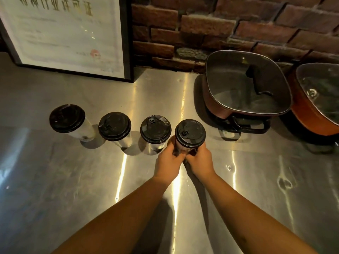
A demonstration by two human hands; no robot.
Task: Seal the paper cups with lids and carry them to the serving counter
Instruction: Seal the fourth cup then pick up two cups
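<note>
Both hands, left (pixel 169 160) and right (pixel 199 160), curl fingers around the black-lidded paper cup (pixel 189 134) at 3 o'clock of the row on the steel bench (pixel 73 180).

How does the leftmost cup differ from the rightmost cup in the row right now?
The leftmost cup stands free on the steel counter, untouched; the rightmost cup is gripped low on its body by the left hand and right hand. The leftmost sits farther from the pots, nearer the framed certificate. Both wear black lids.
</note>
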